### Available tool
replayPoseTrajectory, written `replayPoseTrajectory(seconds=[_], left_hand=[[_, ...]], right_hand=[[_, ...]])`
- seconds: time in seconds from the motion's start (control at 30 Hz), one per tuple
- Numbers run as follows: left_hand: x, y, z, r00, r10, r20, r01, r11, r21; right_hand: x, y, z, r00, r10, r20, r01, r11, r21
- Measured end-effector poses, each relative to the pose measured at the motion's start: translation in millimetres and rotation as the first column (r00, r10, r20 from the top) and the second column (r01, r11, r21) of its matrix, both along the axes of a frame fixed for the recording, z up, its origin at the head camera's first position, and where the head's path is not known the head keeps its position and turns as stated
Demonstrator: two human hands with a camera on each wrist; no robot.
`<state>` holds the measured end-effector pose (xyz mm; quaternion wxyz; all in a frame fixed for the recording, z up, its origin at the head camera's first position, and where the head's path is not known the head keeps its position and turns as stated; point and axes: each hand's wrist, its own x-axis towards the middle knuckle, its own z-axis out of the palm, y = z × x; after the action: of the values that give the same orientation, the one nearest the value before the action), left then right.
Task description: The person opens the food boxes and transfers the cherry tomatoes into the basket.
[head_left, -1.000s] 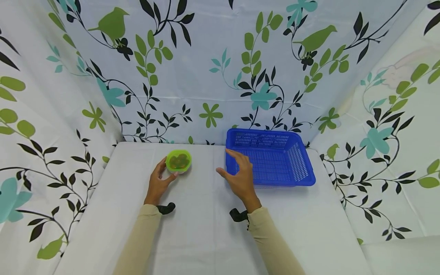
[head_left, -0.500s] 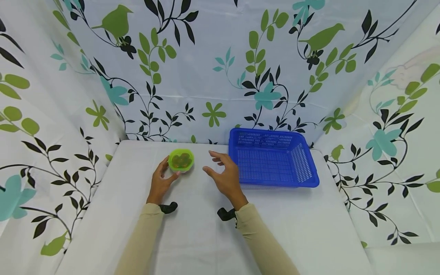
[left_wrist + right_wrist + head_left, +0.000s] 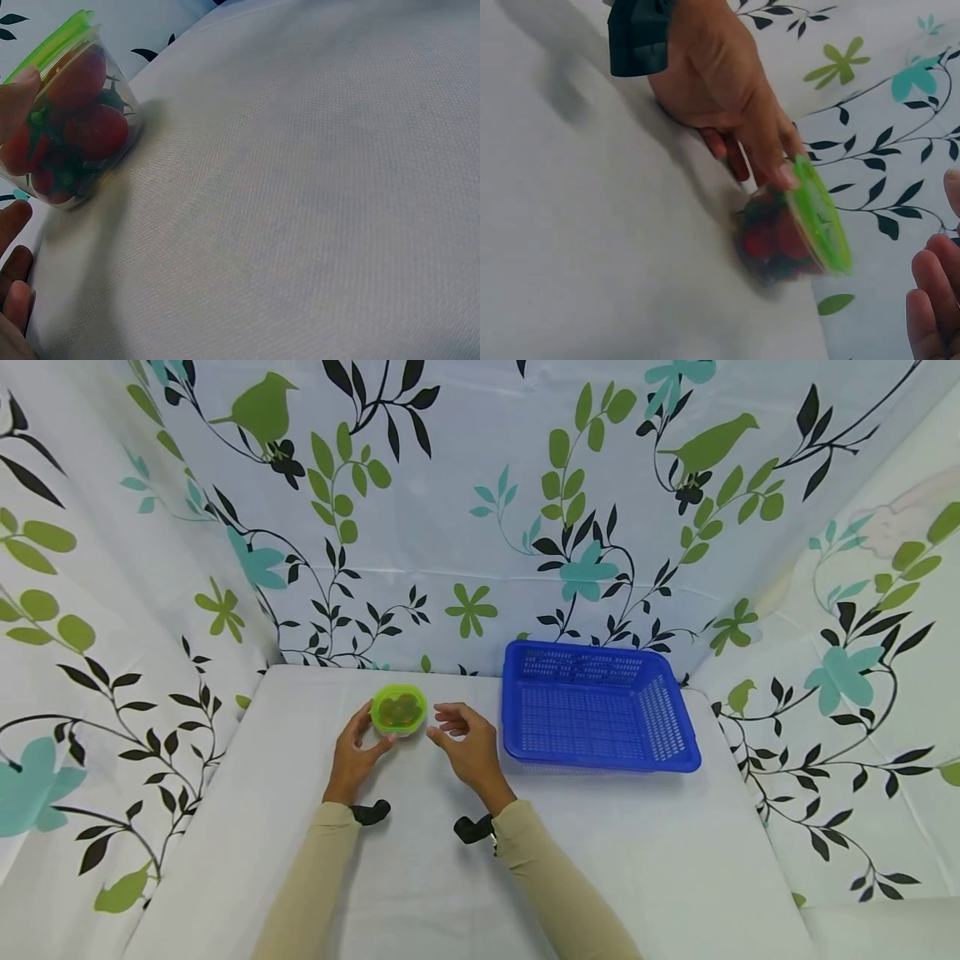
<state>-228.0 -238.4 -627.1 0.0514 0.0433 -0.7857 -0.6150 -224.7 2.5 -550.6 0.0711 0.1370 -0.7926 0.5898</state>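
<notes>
A small clear tub with a lime-green lid stands on the white table, several red tomatoes with green stems inside. My left hand holds it from the left side, the thumb at the lid's near edge, as the right wrist view also shows. The far fingers of that hand are partly hidden by the tub. My right hand is just right of the tub, apart from it, fingers loosely bent with nothing in them. Its fingertips show at the edge of the right wrist view.
A blue perforated plastic basket sits on the table at the back right, beyond my right hand. Patterned cloth with leaves and birds hangs behind the table and along both sides. Dark wrist straps are on both arms.
My right hand has moved left, from in front of the basket to beside the tub, and its fingers have drawn in somewhat. The left hand stays on the tub.
</notes>
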Motion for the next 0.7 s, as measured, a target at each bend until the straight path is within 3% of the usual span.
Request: replayPoseTrajectory(seconds=[0.43,0.7], left_hand=[[0.1,1.0,1.7,1.000,0.005,0.003,-0.005,1.000,0.014],[-0.4,0.7,-0.3,1.000,0.008,-0.012,-0.008,1.000,0.015]], right_hand=[[-11.9,-18,-24.2,0.989,-0.001,0.145,0.002,1.000,-0.008],[-16.6,-25,-29.8,0.984,0.018,0.178,-0.020,1.000,0.010]])
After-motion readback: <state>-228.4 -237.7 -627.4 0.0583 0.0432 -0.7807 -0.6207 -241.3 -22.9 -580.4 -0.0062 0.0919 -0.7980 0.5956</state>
